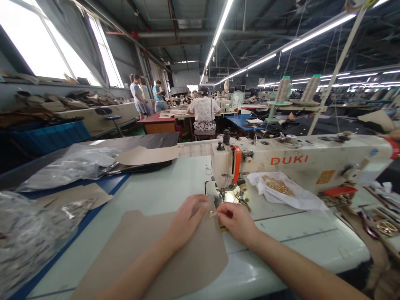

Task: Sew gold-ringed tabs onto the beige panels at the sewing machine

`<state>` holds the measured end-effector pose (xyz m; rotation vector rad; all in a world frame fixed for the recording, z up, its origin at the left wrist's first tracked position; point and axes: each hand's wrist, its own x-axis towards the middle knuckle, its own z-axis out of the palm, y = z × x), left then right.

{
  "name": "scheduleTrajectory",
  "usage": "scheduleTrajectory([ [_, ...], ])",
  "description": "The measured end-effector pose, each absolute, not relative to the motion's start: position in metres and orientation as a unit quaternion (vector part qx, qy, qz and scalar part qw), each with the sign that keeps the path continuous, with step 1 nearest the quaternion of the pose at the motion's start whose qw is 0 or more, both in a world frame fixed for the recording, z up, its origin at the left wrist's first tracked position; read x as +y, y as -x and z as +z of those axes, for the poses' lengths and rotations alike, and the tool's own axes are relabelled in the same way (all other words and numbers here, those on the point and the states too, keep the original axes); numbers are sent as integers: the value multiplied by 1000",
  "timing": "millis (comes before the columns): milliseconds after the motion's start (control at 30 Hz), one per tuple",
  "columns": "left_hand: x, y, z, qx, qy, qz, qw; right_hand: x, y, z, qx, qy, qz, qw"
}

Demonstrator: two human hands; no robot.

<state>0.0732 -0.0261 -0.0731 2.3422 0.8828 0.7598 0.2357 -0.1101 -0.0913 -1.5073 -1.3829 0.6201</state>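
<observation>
My left hand [189, 218] lies flat on a large beige fabric panel [146, 246], its fingers stretched toward the sewing machine's needle area [223, 192]. Just right of it, my right hand [235, 218] is closed in a pinch at the panel's edge. At its fingertips shows a small shiny gold-coloured piece [213, 213], too small to make out exactly. The panel's upper right corner reaches close to the presser foot, where a lamp lights the machine bed. My left hand covers part of that corner.
A white sewing machine [300, 160] stands across the right side. On its bed sits a white plastic bag [290, 200] of small gold metal pieces. Plastic-wrapped bundles [40, 233] and beige panels [146, 155] lie at left. A tray [384, 221] holds parts at right. Several people work farther back.
</observation>
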Motion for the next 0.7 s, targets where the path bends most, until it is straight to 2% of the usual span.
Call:
scheduleTrajectory([
  [100, -21, -73, -78, 344, -888, 264, 153, -110, -241, -88, -522, 648, 300, 466],
  [167, -24, -75, -81, 332, -905, 233, 126, -110, -244, -81, -496, 670, 339, 436],
  [300, -36, -80, -87, 316, -911, 234, 124, -103, -249, -70, -469, 687, 392, 393],
  [700, -46, -82, -93, 329, -899, 267, 112, -86, -248, -59, -447, 697, 445, 342],
])
